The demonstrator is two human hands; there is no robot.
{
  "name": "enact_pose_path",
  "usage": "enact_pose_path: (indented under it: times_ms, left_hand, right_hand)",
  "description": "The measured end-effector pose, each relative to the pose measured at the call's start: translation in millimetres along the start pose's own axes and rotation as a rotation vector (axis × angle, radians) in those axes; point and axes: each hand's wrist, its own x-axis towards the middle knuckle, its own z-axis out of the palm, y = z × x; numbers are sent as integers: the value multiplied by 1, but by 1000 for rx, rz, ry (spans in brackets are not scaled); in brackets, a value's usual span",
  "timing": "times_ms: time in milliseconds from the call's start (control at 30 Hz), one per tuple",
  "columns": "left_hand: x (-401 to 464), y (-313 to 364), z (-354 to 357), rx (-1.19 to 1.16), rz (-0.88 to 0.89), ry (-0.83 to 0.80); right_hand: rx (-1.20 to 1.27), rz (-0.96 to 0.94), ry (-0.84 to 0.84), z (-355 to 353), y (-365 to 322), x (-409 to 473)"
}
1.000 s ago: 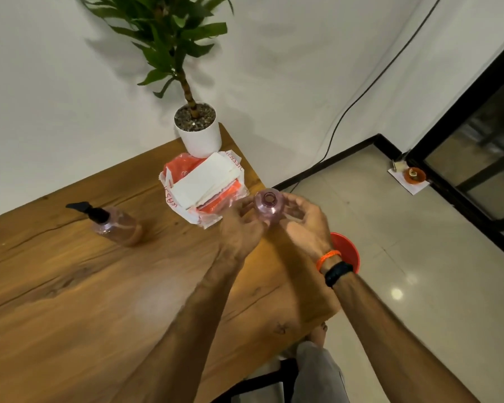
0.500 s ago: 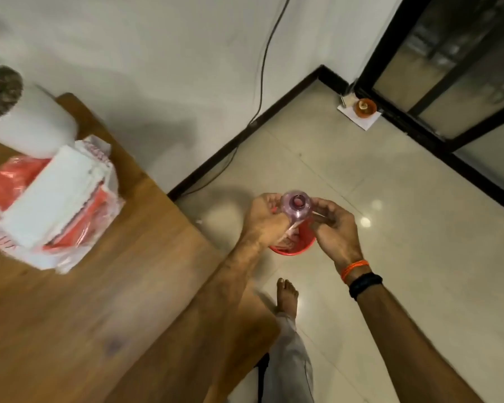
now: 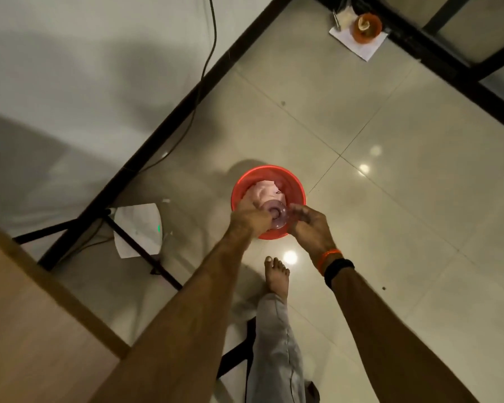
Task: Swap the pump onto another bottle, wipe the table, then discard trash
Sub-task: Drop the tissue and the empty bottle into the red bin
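holding bottle (image 3: 276, 214) between both hands' grip, above red bin (image 3: 296, 184).

A clear pink bottle (image 3: 276, 213) over a red bin (image 3: 296, 186) w/ pale pink paper (image 3: 264, 191) inside, shiny cream floor tiles (image 3: 405, 199), orange & black wristbands (image 3: 333, 261), brown wood table (image 3: 26, 330).

bottle (image 3: 276, 214): clear pink plastic, smooth | bin (image 3: 298, 189): red plastic, glossy | floor (image 3: 390, 199): glazed tile, reflective | table (image 3: 26, 330): matt wood | wristband (image 3: 338, 269): black, matt
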Motion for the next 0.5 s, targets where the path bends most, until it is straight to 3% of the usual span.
enact_pose_path:
  times_ms: [233,500]
  left_hand:
    - [4,-1,-11,-37,-71,10]
    - [-75,10,-58,-139,44,54]
  right_hand:
    - [-25,36,11,-17,-8,-2]
    - [23,-44,47,-8,-57,-93]
